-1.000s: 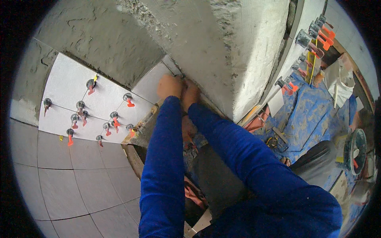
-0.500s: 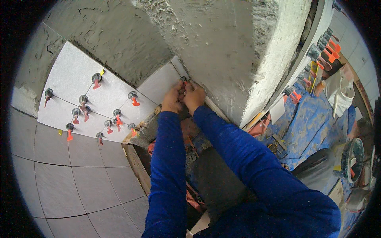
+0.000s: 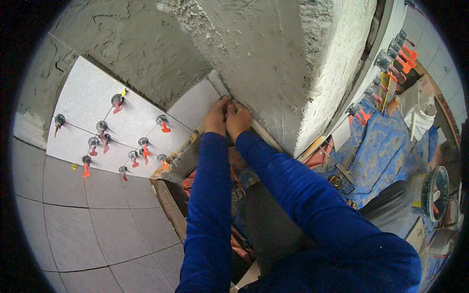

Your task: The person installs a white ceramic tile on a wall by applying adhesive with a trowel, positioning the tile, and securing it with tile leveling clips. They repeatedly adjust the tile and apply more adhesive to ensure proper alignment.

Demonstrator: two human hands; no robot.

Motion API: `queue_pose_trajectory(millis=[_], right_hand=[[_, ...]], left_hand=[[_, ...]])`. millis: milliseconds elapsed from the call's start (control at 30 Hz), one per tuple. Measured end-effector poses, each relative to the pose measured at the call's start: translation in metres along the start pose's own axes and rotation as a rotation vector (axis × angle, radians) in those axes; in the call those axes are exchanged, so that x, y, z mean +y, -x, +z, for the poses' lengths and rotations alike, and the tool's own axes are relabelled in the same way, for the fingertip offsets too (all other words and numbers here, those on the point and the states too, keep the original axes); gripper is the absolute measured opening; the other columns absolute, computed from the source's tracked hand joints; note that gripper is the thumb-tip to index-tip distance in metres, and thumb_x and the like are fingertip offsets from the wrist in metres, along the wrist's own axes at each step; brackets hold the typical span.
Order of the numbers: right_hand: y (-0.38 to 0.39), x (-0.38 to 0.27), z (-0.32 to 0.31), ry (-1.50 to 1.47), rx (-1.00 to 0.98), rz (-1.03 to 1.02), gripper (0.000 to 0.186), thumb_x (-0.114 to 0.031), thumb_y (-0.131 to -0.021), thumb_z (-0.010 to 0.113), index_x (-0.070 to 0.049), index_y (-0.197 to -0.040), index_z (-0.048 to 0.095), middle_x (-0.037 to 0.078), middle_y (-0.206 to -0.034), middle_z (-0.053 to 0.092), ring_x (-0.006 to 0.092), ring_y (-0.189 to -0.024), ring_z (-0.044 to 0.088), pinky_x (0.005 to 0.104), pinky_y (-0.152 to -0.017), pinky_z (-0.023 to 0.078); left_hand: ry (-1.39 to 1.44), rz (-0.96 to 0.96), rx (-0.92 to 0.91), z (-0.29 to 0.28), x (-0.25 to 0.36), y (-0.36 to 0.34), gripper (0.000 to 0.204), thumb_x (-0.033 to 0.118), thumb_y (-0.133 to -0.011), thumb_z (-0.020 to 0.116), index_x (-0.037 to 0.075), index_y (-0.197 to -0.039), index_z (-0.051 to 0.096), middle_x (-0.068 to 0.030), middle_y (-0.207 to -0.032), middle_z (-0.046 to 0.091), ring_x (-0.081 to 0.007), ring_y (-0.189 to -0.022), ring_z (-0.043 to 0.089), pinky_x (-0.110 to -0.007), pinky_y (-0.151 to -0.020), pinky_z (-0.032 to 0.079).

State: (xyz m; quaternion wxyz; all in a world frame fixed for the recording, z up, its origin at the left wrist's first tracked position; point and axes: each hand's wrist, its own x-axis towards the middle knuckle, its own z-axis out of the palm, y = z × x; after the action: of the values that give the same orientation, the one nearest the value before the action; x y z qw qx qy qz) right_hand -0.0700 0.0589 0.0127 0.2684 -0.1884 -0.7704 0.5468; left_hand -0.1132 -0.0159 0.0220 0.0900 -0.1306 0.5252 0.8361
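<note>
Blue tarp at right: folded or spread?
Spread: the blue tarp lies wrinkled over a broad patch of floor, dirt smeared across it.

Fisheye view in soft, diffuse light, brightest along the white plaster strip (image 3: 342, 63), with grey tiles' (image 3: 73, 234) joints bowing toward the blackened rim.

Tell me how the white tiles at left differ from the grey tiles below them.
Colour: the white tiles are pale; the grey tiles are clearly darker.
Fittings: the white tiles are studded with black fittings with red tabs; no such fittings stand in the joints between the grey tiles.
Surroundings: the white tiles border rough mortar above; the grey tiles meet the white tiles' lower edge.
Both are flat, with thin joints.
</note>
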Motion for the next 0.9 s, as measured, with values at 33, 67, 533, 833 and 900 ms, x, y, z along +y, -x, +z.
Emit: queue_pose_trajectory(millis=[33,67,533,833,900], right_hand=[[0.0,-0.003,-0.002,-0.012,0.025,-0.014,0.033,-0.026,-0.096,0.063,0.002,-0.109,0.075,0.026,-0.101,0.074,0.043,-0.096,0.07,0.0484,-0.086,0.054],[0.0,-0.005,-0.005,-0.019,0.031,-0.005,0.034,-0.027,-0.096,0.063,0.001,-0.109,0.075,0.026,-0.103,0.073,0.0448,-0.099,0.069,0.0492,-0.088,0.053],[0.002,-0.008,-0.012,-0.056,-0.032,0.013,0.034,-0.029,-0.096,0.064,0.001,-0.109,0.074,0.027,-0.097,0.073,0.0465,-0.094,0.069,0.0505,-0.084,0.054],[-0.002,0.01,0.003,-0.076,-0.021,-0.028,0.033,-0.03,-0.099,0.063,-0.001,-0.11,0.074,0.027,-0.096,0.072,0.0468,-0.093,0.069,0.0499,-0.082,0.054],[0.003,0.009,0.001,-0.145,0.029,-0.081,0.033,-0.029,-0.099,0.063,0.0,-0.11,0.074,0.027,-0.098,0.072,0.0459,-0.094,0.069,0.0489,-0.082,0.054]], left_hand=[[-0.024,0.011,0.027,0.0,-0.001,0.0,0.03,0.026,-0.1,0.067,0.0,-0.115,0.072,-0.0134,-0.107,0.074,-0.0257,-0.099,0.068,-0.036,-0.089,0.054],[-0.377,0.197,0.076,0.0,0.0,0.001,0.028,0.025,-0.098,0.07,0.0,-0.111,0.073,-0.0114,-0.104,0.074,-0.0239,-0.094,0.068,-0.035,-0.084,0.054],[-1.358,0.367,0.176,0.017,0.024,0.018,0.03,0.036,-0.094,0.065,0.015,-0.113,0.077,-0.0211,-0.106,0.075,-0.0386,-0.098,0.072,-0.044,-0.085,0.055],[-1.53,0.304,0.494,0.061,0.039,0.051,0.035,0.04,-0.087,0.07,0.007,-0.096,0.078,-0.0206,-0.095,0.075,-0.0387,-0.091,0.072,-0.051,-0.08,0.055],[-1.56,0.372,0.543,0.059,0.037,0.049,0.037,0.038,-0.087,0.071,0.004,-0.099,0.077,-0.0217,-0.095,0.075,-0.0393,-0.093,0.072,-0.05,-0.082,0.055]])
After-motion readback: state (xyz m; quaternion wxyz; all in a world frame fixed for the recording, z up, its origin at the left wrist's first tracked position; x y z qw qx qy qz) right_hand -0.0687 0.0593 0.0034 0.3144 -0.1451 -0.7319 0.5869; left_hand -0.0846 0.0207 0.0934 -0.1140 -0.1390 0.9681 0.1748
